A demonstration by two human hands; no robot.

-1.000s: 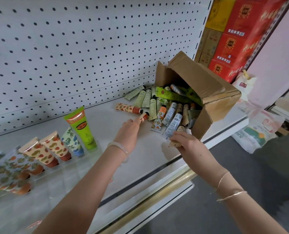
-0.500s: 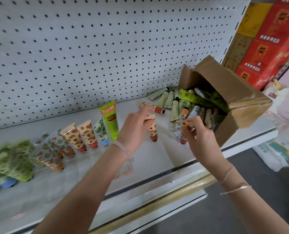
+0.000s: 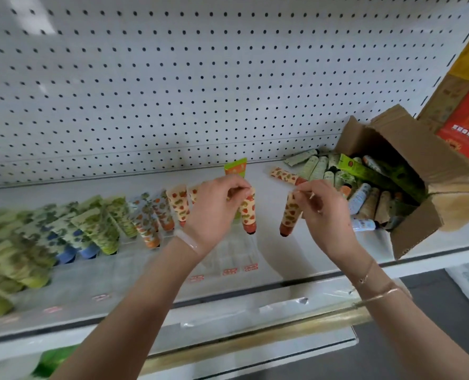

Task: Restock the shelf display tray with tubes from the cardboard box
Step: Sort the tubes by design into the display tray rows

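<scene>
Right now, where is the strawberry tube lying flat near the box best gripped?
Pinch the lying tube at its flat crimped end, coming from above-left: that end points free, away from the cardboard box, while its red cap sits beside other tubes.

Strawberry-print tube [image 3: 248,212] hangs cap-down over the clear tray [image 3: 227,259], second tube [image 3: 290,215] alongside, cardboard box [image 3: 419,165] tipped open

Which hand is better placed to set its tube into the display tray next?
Left. The left hand pinches a strawberry tube cap-down above the display tray, at its free right-end slots; the right hand holds the other tube beyond the tray's end, over the shelf.
</scene>
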